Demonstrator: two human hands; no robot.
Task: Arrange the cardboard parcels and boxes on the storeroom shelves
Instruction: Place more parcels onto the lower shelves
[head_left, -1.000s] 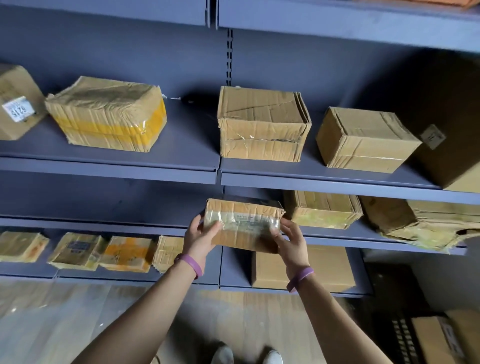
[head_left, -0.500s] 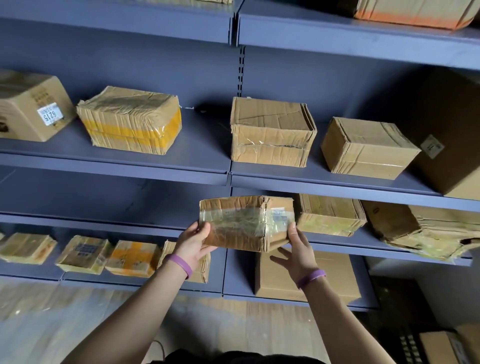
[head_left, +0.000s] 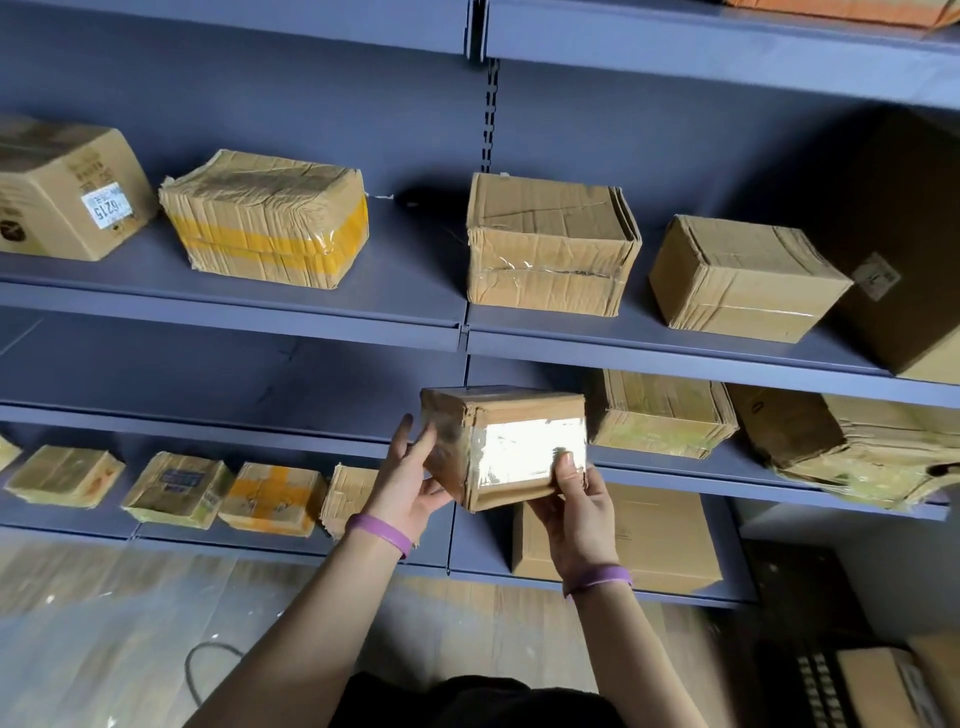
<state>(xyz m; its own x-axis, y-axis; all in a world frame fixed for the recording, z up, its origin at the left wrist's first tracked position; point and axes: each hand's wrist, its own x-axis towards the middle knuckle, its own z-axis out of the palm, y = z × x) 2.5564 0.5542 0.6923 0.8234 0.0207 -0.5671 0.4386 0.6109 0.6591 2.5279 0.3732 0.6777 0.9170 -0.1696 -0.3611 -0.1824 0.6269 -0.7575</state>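
Both hands grip taped parcel (head_left: 506, 447) in front of middle shelf (head_left: 234, 418): left hand (head_left: 410, 480) on its left side, right hand (head_left: 576, 512) under bottom right corner.

Bare left hand (head_left: 410, 486) and right hand (head_left: 576, 517); a purple left wristband (head_left: 379, 535), a purple right wristband (head_left: 597, 579); black top (head_left: 467, 701).
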